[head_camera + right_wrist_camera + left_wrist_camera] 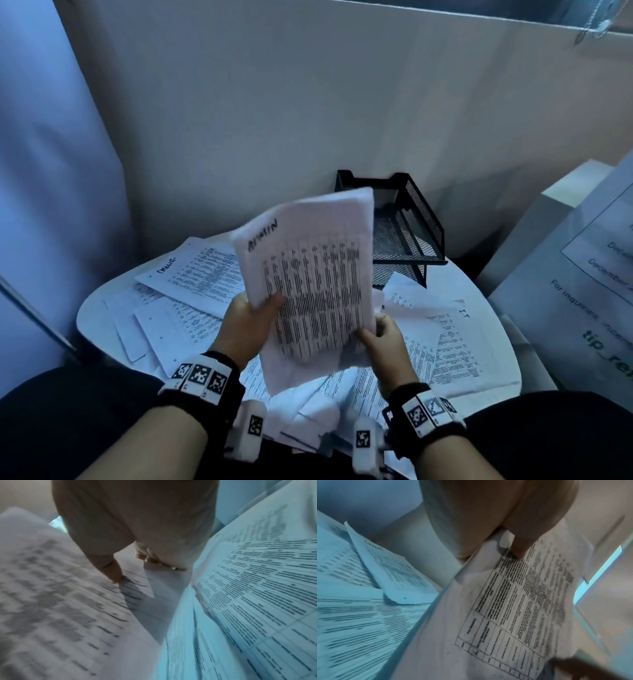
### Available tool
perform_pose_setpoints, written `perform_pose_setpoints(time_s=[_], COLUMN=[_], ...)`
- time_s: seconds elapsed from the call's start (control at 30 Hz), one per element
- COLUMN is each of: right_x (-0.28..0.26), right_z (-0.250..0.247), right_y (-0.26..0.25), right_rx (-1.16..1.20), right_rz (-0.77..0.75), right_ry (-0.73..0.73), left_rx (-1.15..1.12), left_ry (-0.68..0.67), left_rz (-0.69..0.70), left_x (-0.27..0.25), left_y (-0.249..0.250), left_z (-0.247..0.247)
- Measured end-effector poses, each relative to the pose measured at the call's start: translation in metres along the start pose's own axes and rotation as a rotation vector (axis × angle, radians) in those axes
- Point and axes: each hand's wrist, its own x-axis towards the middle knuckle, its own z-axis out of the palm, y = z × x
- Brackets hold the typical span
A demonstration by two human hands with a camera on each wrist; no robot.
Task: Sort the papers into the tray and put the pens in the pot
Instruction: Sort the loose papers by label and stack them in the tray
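A stack of printed papers (308,274) with a table and a handwritten word at its top is held tilted above the table. My left hand (250,315) grips its left edge, thumb on the front. My right hand (380,339) pinches its lower right edge. The left wrist view shows the thumb on the table sheet (513,608); the right wrist view shows the thumb pressing the blurred sheet (68,608). A black mesh tray (407,236) stands behind the stack against the wall, partly hidden by it. No pens or pot are in view.
Many loose printed sheets (191,284) cover the round white table (85,315), with more sheets (455,339) at the right. White boxes with a printed notice (582,274) stand to the right. A wall runs close behind the tray.
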Motion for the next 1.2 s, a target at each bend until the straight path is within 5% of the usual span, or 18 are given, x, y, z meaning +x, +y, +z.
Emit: perform_pose_setpoints(time_s=[0.23,0.37,0.53,0.77,0.97,1.2], right_x=[-0.009,-0.018,0.003,0.089,0.158,0.213], right_z=[0.006,0.024,0.009,-0.045,-0.047,-0.037], right_y=[0.008,0.002,-0.009,-0.051,-0.09,-0.118], right_rx=[0.49,0.408,0.507,0.549,0.41,0.279], right_rz=[0.252,0.248,0.299,0.307,0.284,0.256], right_ry=[-0.222,-0.269,-0.059,0.273,0.333,0.329], left_rx=[-0.226,-0.191,-0.021,0.037,0.178,0.273], left_ry=[0.179,0.107,-0.086,-0.169,-0.309,-0.318], left_rz=[-0.069,-0.057,0.024,-0.007,-0.017,-0.006], left_x=[0.015,0.019,0.022,0.03,0.034,0.041], left_y=[0.015,0.022,0.033,0.027,0.016,0.013], left_z=[-0.016,-0.017,-0.03,-0.03,-0.028,-0.033])
